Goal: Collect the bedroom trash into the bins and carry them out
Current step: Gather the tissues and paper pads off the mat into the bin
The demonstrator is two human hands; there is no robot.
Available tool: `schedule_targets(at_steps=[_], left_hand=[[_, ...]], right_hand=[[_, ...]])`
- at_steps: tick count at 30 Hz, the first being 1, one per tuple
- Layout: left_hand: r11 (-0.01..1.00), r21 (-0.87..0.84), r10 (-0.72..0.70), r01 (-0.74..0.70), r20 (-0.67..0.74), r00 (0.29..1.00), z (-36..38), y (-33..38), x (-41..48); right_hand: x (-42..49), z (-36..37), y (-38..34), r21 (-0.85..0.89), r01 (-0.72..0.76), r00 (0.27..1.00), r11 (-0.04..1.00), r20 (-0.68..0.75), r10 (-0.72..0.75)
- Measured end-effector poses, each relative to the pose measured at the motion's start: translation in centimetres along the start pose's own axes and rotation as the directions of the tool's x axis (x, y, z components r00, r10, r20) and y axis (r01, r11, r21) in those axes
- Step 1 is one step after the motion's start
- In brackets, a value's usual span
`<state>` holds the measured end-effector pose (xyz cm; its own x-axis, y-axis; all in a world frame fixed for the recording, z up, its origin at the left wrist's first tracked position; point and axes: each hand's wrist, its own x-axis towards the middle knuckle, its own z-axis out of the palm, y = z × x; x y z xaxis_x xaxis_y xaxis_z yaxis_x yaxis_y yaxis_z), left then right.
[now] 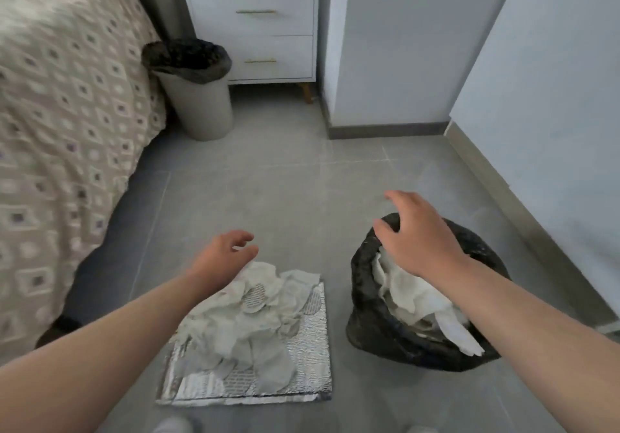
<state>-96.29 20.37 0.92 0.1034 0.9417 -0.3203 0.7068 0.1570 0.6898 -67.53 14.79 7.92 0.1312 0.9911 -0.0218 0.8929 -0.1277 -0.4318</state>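
Note:
A heap of crumpled white tissues and wipes (250, 315) lies on a silver foil sheet (312, 375) on the grey floor in front of me. To its right stands a bin lined with a black bag (365, 318), holding more white paper (419, 301). My right hand (419, 234) hovers over that bin's far rim, fingers spread, holding nothing. My left hand (224, 254) hangs just above the far edge of the tissue heap, fingers loosely curled and apart, empty. A second, pale bin with a black liner (198, 103) stands further off by the bed.
A bed with a patterned cover (67, 114) fills the left side. A white two-drawer nightstand (255, 26) stands behind the pale bin. White walls and a corner pillar (385, 63) close off the right. Grey tiled floor (285, 191) lies between.

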Motion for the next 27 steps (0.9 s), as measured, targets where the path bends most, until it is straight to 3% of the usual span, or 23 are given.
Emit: schedule_targets(at_steps=[3, 6, 11, 16, 21, 24, 27], left_hand=[[0.994, 0.039, -0.105, 0.107, -0.040, 0.994, -1.0, -7.2, -1.0], [0.976, 0.181, -0.125, 0.123, -0.002, 0.992, -0.3, -13.1, -1.0], [0.909, 0.361, -0.261, 0.206, 0.109, 0.959, 3.0, -18.4, 0.1], [0.872, 0.466, -0.232, 0.151, 0.122, 0.965, 6.0, -20.1, 1.1], [0.890, 0.444, -0.143, 0.102, 0.059, 0.988, 7.4, -21.2, 1.3], [0.946, 0.307, -0.125, 0.106, 0.044, 0.991, 7.2, -21.8, 1.4], [0.977, 0.178, -0.130, 0.120, 0.045, 0.990, 6.7, -22.4, 1.5]], right_hand=[[-0.2, 3.5, -5.6, 0.060, 0.199, 0.979, 0.978, 0.039, -0.202], [-0.2, 9.7, -8.3, 0.076, 0.282, 0.927, 0.957, 0.238, -0.291], [0.6, 19.8, -7.9, -0.057, 0.176, 0.833, 0.983, 0.541, -0.118], [1.2, 25.4, -6.8, -0.096, 0.064, 0.814, 0.993, 0.581, 0.004], [1.7, 28.8, -7.0, -0.101, 0.104, 0.811, 0.989, 0.584, -0.026], [1.9, 30.5, -7.3, -0.139, 0.159, 0.778, 0.977, 0.627, -0.038], [2.0, 31.5, -7.3, -0.150, 0.173, 0.798, 0.973, 0.601, -0.049]])
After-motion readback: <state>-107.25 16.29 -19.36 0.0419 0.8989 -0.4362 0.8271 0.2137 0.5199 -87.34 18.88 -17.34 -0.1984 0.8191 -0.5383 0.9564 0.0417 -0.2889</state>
